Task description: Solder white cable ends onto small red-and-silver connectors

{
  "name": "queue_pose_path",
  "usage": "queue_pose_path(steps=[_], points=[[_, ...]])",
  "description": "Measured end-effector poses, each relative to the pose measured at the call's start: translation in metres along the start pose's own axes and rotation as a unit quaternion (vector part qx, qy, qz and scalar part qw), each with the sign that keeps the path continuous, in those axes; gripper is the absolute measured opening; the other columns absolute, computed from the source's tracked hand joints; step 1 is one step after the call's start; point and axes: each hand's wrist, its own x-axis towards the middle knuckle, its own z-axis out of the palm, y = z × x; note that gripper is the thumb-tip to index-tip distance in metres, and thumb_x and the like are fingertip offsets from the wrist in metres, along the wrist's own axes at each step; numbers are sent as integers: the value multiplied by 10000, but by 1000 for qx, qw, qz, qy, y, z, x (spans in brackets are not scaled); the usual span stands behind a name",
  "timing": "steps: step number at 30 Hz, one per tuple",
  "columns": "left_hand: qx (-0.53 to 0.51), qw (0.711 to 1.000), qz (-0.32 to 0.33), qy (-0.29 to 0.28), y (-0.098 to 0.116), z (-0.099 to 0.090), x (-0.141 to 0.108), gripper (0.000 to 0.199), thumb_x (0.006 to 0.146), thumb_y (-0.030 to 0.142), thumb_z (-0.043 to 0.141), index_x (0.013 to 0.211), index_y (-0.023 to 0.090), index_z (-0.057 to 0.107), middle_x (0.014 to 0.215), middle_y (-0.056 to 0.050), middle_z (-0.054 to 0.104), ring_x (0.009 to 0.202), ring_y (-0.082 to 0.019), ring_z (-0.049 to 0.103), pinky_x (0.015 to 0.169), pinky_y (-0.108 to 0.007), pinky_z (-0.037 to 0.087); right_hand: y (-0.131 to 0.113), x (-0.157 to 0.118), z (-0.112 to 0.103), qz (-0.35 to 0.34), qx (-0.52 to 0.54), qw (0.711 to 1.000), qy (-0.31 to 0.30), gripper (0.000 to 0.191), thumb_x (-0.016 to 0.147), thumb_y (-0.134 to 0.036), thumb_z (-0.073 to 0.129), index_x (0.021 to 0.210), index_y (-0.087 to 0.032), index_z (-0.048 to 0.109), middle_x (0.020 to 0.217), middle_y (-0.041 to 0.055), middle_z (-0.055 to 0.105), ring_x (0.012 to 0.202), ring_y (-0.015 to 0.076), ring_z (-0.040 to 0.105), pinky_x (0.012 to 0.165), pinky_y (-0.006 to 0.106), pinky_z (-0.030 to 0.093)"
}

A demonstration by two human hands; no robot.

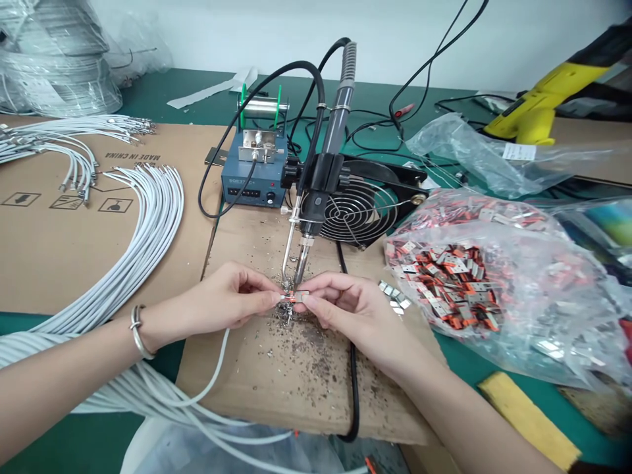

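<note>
Small connector (301,297): between the fingertips of the left hand (241,296) and right hand (340,304), close below the soldering iron's tip; contact cannot be told.
Soldering iron (326,178): slanting down from above, with a thin metal feed tube (288,250) beside it, crowding the space over the connector.
Cardboard (266,401): under both hands on the green bench (143,105), strewn with debris.
Behind: blue soldering unit (254,176) and round fan (360,207).
Right side: loose metal pieces (395,296), then a plastic bag (523,276) of orange-and-metal parts.
Left grip: thumb and finger pinching the white cable (224,347) at its connector end.
Right grip: thumb and finger pinched on the connector's metal end.
</note>
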Motion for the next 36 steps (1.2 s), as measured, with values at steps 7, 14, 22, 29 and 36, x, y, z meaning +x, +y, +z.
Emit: queue_pose_path(steps=[7,14,22,29,36], points=[[17,1000,6,3,1,2,-2,309,796,402,555,895,130,663,537,53,412,402,-41,294,364,-165,234,-1,-1,-1,-12,9,1000,-15,70,691,-172,683,758,-180,665,647,-6,685,534,69,563,463,163,389],[15,1000,10,8,0,1,-2,322,792,407,564,913,121,650,546,52,427,404,-35,296,364,-158,232,-2,-1,-2,-9,17,1000,-15,70,683,-189,697,750,-183,675,630,-9,677,506,60,537,456,158,377],[14,1000,13,15,0,3,-3,249,815,350,535,853,132,649,507,63,417,381,-37,320,346,-147,245,-3,0,1,24,-5,1000,3,128,656,-224,715,748,-155,659,632,14,676,475,63,509,430,167,355],[6,1000,13,14,3,4,-4,244,813,356,539,848,137,641,521,60,422,391,-38,323,350,-146,250,-5,-3,-1,17,-4,1000,-5,102,685,-227,699,748,-160,655,639,15,675,486,72,520,445,180,374],[10,1000,17,16,3,6,-4,221,826,325,522,833,131,628,494,70,403,384,-40,315,350,-149,248,-4,-2,0,17,-9,1000,-8,98,683,-216,700,745,-157,653,636,8,672,489,63,524,439,164,370]])
